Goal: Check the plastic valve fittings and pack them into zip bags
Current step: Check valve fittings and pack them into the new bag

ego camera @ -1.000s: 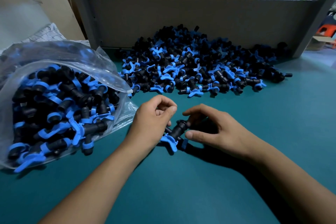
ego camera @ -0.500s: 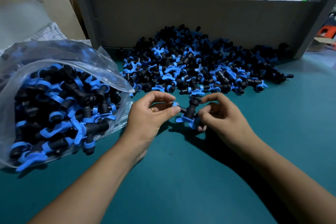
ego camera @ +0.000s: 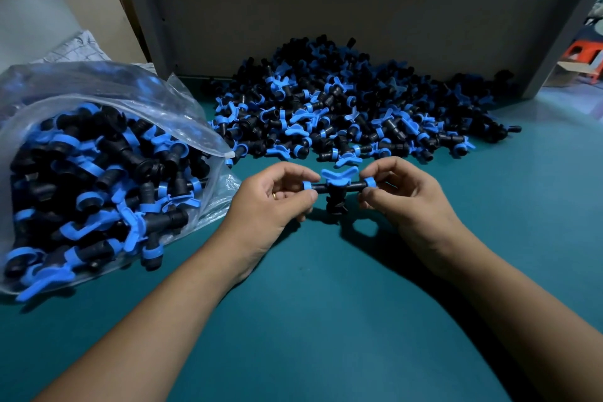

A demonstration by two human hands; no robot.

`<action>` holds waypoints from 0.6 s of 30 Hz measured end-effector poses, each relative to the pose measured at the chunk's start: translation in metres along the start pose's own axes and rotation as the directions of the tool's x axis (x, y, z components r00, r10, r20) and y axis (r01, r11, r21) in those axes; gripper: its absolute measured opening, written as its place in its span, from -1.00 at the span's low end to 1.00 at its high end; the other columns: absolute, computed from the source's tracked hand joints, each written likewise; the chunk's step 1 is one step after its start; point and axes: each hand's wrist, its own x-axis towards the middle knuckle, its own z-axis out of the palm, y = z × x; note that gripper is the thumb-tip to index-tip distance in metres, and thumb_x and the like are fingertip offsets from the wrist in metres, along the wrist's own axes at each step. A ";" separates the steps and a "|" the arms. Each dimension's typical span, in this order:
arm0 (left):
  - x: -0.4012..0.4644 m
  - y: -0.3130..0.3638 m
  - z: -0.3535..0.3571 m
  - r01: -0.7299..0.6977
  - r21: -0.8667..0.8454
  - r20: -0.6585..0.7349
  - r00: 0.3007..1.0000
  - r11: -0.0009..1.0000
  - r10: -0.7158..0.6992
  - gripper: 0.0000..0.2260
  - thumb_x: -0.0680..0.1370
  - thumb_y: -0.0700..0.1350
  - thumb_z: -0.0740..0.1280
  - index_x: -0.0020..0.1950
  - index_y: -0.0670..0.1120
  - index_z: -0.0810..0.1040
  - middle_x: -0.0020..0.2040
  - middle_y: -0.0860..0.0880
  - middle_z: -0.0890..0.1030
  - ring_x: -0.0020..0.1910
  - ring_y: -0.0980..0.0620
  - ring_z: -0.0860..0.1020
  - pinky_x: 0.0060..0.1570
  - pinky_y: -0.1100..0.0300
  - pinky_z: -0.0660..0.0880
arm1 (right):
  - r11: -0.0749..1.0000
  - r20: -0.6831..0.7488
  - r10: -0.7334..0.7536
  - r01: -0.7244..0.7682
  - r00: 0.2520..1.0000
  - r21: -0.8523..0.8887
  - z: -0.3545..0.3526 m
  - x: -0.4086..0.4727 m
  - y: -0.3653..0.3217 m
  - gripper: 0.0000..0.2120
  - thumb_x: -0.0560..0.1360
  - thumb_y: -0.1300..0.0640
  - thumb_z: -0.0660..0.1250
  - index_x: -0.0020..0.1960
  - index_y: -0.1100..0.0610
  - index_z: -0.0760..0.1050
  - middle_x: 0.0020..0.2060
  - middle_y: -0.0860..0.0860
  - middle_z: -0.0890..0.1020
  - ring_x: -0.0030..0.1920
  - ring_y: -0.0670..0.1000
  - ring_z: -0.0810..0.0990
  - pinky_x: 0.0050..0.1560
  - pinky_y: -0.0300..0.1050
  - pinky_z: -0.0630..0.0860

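Head view: the left hand (ego camera: 280,196) and right hand (ego camera: 396,194) pinch opposite ends of one valve fitting (ego camera: 336,186); a loose pinch could drop it onto the worktop (ego camera: 326,320).

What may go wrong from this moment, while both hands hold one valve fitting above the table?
1. The left hand and right hand pinch the valve fitting only by its end rings; it may slip onto the table.
2. The zip bag lies open and full; fittings may spill out.
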 end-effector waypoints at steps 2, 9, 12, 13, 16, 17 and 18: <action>0.000 -0.001 0.001 -0.008 0.021 -0.031 0.999 1.000 0.009 -0.85 0.46 -0.17 0.49 0.02 -0.04 0.73 -0.24 -0.05 0.62 -0.25 -0.01 0.54 -0.20 0.18 0.54 | 1.000 0.007 0.006 -0.006 1.000 0.000 -0.001 0.000 0.000 -0.78 0.56 0.43 0.43 0.00 0.12 0.63 -0.20 0.13 0.58 -0.18 0.02 0.60 -0.05 -0.22 0.59; -0.002 0.003 0.002 0.033 -0.004 -0.038 0.999 0.999 -0.033 -0.91 0.49 -0.03 0.47 -0.18 0.00 0.67 -0.32 -0.09 0.60 -0.37 0.02 0.52 -0.38 0.20 0.46 | 0.999 -0.034 0.038 -0.038 0.999 0.000 0.004 0.001 -0.002 -0.87 0.62 0.39 0.37 0.10 0.22 0.56 -0.32 0.07 0.55 -0.34 -0.02 0.52 -0.28 -0.24 0.51; -0.003 0.004 0.004 0.064 0.029 0.021 0.998 0.998 -0.064 -0.69 0.55 0.11 0.41 -0.33 -0.01 0.59 -0.50 -0.04 0.43 -0.47 0.01 0.48 -0.45 0.22 0.40 | 0.996 -0.056 0.092 -0.091 0.994 0.006 0.007 0.002 -0.002 -0.93 0.70 0.27 0.30 0.18 0.22 0.49 -0.38 0.10 0.41 -0.47 -0.08 0.37 -0.46 -0.27 0.33; -0.004 0.004 0.005 0.075 0.038 0.030 0.997 0.996 -0.076 -0.65 0.56 0.14 0.40 -0.35 -0.02 0.59 -0.52 -0.03 0.40 -0.49 0.00 0.48 -0.46 0.21 0.40 | 0.995 -0.053 0.098 -0.099 0.994 -0.015 0.008 0.002 -0.001 -0.93 0.71 0.22 0.29 0.17 0.21 0.49 -0.35 0.16 0.38 -0.47 -0.09 0.34 -0.48 -0.28 0.29; -0.002 0.005 0.004 0.088 0.024 0.032 0.995 0.996 -0.089 -0.62 0.55 0.16 0.41 -0.36 -0.04 0.60 -0.54 -0.05 0.41 -0.51 -0.01 0.50 -0.49 0.21 0.39 | 0.995 -0.039 0.087 -0.089 0.995 -0.037 0.010 0.002 0.001 -0.91 0.72 0.16 0.30 0.12 0.20 0.50 -0.32 0.18 0.36 -0.47 -0.07 0.30 -0.51 -0.28 0.26; -0.002 0.005 0.003 0.079 0.019 0.037 0.996 0.997 -0.080 -0.65 0.54 0.14 0.42 -0.35 -0.04 0.59 -0.53 -0.05 0.42 -0.50 -0.02 0.51 -0.49 0.22 0.38 | 0.997 -0.032 0.071 -0.073 0.997 -0.037 0.009 0.003 0.001 -0.91 0.71 0.17 0.30 0.10 0.19 0.49 -0.34 0.19 0.39 -0.47 -0.06 0.32 -0.50 -0.26 0.30; -0.002 0.005 0.003 0.065 0.017 0.042 0.997 0.998 -0.065 -0.69 0.53 0.11 0.45 -0.33 -0.03 0.59 -0.51 -0.06 0.44 -0.47 -0.04 0.52 -0.49 0.22 0.37 | 0.998 -0.026 0.050 -0.051 0.998 -0.041 0.009 0.003 0.001 -0.94 0.70 0.19 0.32 0.11 0.19 0.49 -0.37 0.15 0.44 -0.47 -0.06 0.37 -0.47 -0.25 0.37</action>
